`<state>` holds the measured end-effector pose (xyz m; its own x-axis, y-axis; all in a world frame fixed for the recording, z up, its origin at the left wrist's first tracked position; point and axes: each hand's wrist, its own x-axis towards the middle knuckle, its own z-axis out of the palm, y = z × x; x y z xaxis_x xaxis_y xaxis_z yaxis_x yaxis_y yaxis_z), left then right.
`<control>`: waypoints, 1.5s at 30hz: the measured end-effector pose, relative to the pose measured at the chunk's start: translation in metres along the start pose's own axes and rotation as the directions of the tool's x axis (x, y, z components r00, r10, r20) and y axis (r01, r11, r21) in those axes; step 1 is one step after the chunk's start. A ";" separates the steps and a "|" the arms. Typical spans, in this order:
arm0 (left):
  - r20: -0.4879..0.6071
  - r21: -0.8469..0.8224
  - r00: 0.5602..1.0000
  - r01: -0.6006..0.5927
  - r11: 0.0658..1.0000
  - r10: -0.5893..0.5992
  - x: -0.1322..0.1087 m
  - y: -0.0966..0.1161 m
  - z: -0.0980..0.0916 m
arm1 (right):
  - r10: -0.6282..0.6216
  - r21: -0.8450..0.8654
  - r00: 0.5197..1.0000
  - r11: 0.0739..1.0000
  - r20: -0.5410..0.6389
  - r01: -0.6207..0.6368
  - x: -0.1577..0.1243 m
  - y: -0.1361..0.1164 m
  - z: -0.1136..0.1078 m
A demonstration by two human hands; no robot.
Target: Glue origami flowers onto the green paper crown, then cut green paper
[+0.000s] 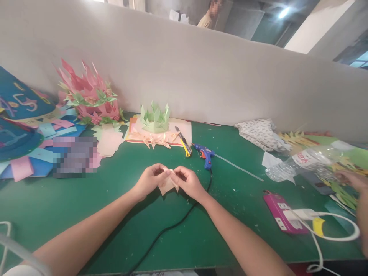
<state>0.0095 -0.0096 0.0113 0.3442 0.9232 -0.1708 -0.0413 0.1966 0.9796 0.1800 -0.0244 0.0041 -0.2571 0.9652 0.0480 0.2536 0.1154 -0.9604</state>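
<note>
Both bare forearms (94, 228) extend forward, converging. Left grip (148, 181) and right grip (190, 184) nearly meet, thumbs (164, 175) pinched against curled fingers (156, 167).

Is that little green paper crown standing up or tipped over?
Standing up: the green crown sits on a pale sheet, its points aimed upward.

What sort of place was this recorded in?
Most likely a paper-craft workspace, perhaps in a workshop: a green folded-paper crown stands at the back of the table, a blue glue gun lies nearby, and the left hand and right hand hold peach paper.
</note>
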 end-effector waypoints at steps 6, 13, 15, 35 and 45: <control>0.061 -0.028 0.998 -0.026 0.999 0.028 0.000 0.001 0.001 | -0.024 -0.042 0.999 0.999 -0.023 0.023 0.000 0.002 -0.001; -0.038 -0.010 0.999 -0.006 1.000 0.006 -0.001 0.001 0.002 | -0.025 -0.043 0.999 0.999 -0.021 0.024 -0.002 0.003 0.000; -0.086 -0.069 0.996 0.003 0.998 -0.009 -0.001 0.001 0.001 | -0.026 -0.026 0.999 0.999 -0.031 0.026 -0.002 0.003 0.000; 0.008 -0.001 1.000 0.003 1.000 -0.003 0.000 0.001 0.000 | 0.043 0.050 0.995 0.998 -0.086 -0.039 0.004 0.009 -0.005; -0.003 -0.259 0.997 0.068 0.963 -0.072 0.000 0.000 0.002 | -0.015 0.236 0.999 0.972 0.045 0.004 -0.001 -0.002 -0.003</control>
<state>0.0110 -0.0098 0.0116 0.3433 0.9078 -0.2408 -0.2596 0.3381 0.9046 0.1820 -0.0247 0.0069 -0.3023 0.9519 0.0502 0.0252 0.0606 -0.9978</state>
